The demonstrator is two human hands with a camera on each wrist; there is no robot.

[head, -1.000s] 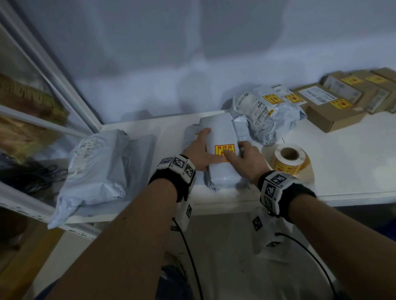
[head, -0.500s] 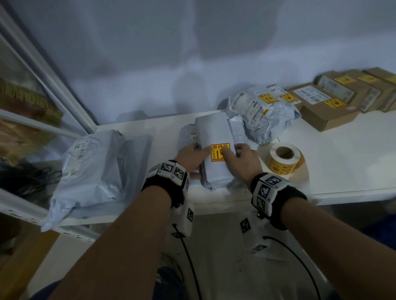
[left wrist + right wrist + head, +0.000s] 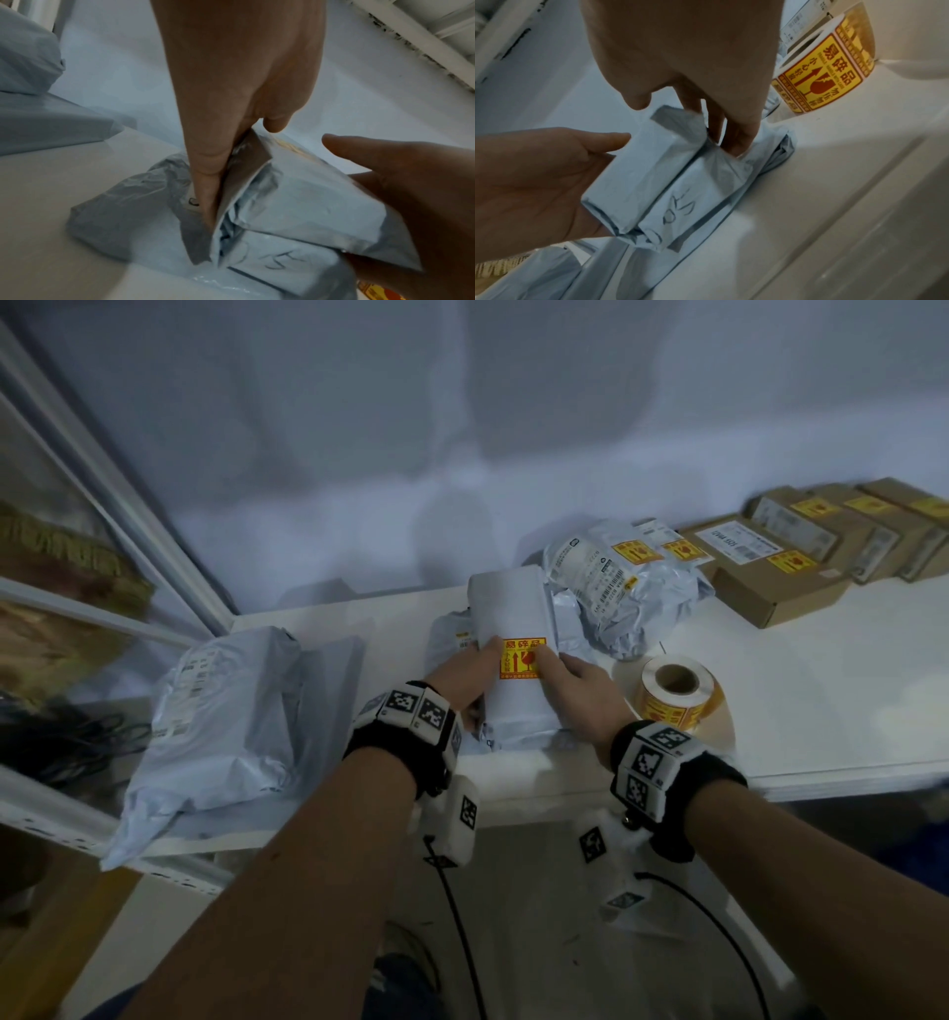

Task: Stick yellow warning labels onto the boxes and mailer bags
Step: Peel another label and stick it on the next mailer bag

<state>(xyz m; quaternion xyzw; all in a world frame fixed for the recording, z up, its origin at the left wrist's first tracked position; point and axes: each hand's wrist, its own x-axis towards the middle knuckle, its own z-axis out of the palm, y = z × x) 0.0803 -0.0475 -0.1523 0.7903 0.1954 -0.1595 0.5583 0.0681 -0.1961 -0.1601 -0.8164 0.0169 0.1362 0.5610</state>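
While both hands (image 3: pixel 464 672) (image 3: pixel 583 690) grip the mailer bag (image 3: pixel 513 608), its yellow label (image 3: pixel 522 658) reads 易碎品.

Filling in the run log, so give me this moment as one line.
stage: label on | yellow label stuck on mailer bag | left hand, right hand grip bag sides | label roll beside

We see a white table (image 3: pixel 801 706) set vs a pale wall (image 3: pixel 359 454). At left, a white-framed glass partition (image 3: pixel 102 490), w/ a tangle of dark cables (image 3: pixel 67 747) & sth brownish, blurred, behind the glass. Below the table edge, grey floor (image 3: pixel 539 942); black cables (image 3: pixel 462 937) hang over it. Wrist straps (image 3: pixel 652 762) carry black-&-white square markers.
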